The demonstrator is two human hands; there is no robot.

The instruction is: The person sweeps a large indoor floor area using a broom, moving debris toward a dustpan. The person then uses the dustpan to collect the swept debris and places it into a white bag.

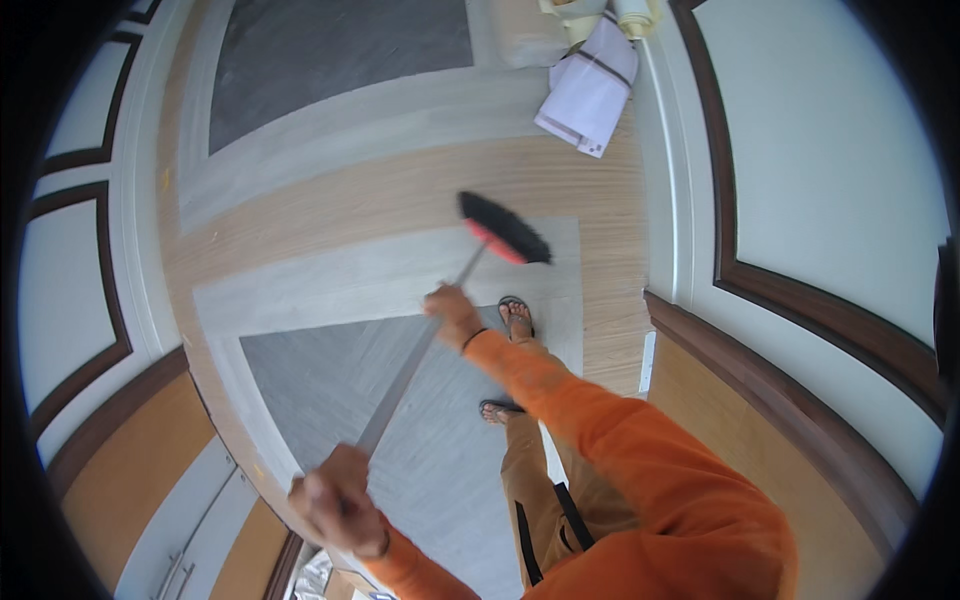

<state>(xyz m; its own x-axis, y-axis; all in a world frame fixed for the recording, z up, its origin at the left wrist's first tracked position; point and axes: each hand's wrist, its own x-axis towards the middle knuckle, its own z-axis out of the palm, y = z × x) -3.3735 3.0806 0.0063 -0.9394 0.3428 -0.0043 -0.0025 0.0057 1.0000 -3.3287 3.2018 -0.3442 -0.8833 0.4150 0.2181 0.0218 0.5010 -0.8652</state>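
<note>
I hold a push-style broom, its grey handle (401,390) slanting across the view. My right hand (454,315) is wrapped around the lower part of the handle, closer to the head. Around the handle's upper end, at the lower left, my left hand (341,499) is closed and blurred. The broom head (504,229) has black bristles and a red base. It appears over the pale floor border beyond my sandalled feet (514,319); whether the bristles touch the floor cannot be told.
A white sheet with dark stripes (589,82) lies by the right wall, beside a wrapped bundle (529,34) and pale containers (581,19). Wood-trimmed panelled walls (817,150) flank the patterned floor (360,180). White doors with metal handles (180,525) are at lower left.
</note>
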